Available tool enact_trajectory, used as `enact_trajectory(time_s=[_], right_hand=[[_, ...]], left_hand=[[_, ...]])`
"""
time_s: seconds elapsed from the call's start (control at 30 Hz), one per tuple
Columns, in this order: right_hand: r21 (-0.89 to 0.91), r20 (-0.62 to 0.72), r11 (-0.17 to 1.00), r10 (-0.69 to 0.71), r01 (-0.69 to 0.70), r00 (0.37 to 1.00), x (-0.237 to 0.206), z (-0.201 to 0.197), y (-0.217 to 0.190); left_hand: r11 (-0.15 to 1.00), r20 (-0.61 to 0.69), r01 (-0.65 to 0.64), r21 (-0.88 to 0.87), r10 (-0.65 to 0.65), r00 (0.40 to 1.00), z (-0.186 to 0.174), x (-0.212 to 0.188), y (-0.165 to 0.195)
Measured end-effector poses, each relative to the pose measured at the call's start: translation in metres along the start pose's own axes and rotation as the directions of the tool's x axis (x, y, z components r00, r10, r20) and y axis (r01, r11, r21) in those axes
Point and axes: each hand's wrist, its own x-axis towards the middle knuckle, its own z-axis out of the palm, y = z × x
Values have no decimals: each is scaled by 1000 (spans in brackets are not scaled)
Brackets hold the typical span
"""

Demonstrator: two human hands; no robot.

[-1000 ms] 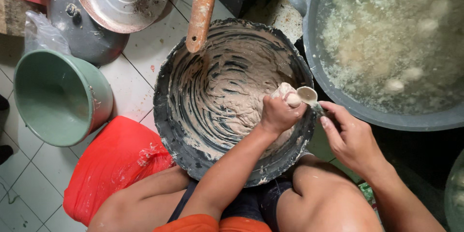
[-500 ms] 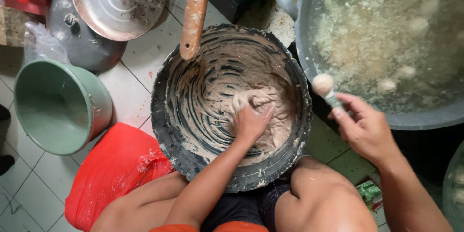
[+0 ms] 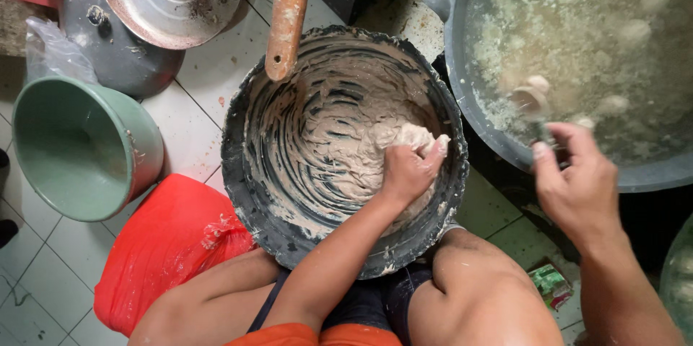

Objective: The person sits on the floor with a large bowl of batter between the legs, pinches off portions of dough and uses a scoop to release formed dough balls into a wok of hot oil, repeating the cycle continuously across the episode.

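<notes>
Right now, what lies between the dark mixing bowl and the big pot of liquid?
In the head view, only a narrow dark gap of floor separates the bowl from the pot; nothing sits in it.

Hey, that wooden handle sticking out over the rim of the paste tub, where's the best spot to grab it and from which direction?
Grip the wooden handle on its bare stretch outside the black tub, coming from the far rim. Its rounded lower end hangs over the paste and looks smeared, probably slippery. The left hand is in the paste on the opposite side, so that approach looks clear.
</notes>
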Motion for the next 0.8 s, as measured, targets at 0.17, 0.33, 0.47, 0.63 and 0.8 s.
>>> enact_trajectory(time_s=[0.17,0.33,0.47,0.63,0.8], right_hand=[[209,276,976,-123,66,953,-19,16,-27],[166,248,964,-243,206,938,-27,26,-40],[258,461,965,-79,-48,884,-26,29,-32],[363,515,921,-73,-140,854,-23,31,-11],[297,363,937,68,-185,929,-17,19,1]], left_hand=[[993,-1,-114,0,114,993,-9,9,22],[968,-42,-242,58,245,969,-2,7,17],[978,39,-142,154,137,990,7,4,5],[963,13,-134,233,135,991,8,10,-23],[935,10,140,326,-151,988,12,11,-46]])
